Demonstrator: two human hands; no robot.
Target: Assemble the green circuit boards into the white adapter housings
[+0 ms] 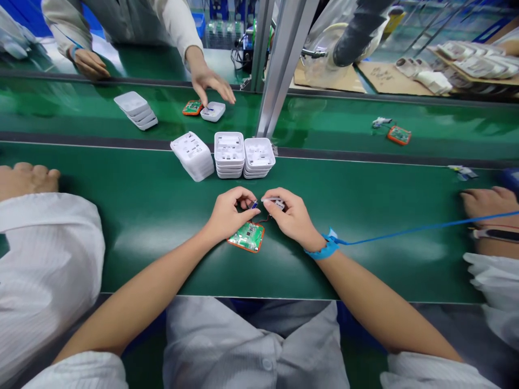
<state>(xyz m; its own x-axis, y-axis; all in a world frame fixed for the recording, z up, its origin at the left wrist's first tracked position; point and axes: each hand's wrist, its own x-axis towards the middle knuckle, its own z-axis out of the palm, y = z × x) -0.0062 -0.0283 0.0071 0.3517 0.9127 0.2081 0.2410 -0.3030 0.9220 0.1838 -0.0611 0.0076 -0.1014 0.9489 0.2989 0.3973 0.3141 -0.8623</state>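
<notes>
Working with both bare hands in the head view, the person has a green circuit board [246, 236] with an orange rim lying flat on the counter [162, 259], just in front of them. By the look of it, the work is only partway along: the board lies loose, outside any of the white housings [229, 154] stacked beyond the hands, and its small wired parts are held in the air rather than set down. Thin wires [264, 219] run from the board's upper edge up toward the fingers; whether every joint there is finished is too small to tell.

The left hand [229, 213] is curled, thumb and fingers pinching a small blue part [253, 205] above the board. The right hand [292, 216] faces it, palm turned inward, thumb and forefinger closed on a pale part [279, 203]. The fingertips come near each other without touching. Both forearms reach inward from the sides, and a blue strap [324, 248] circles the right wrist.
</notes>
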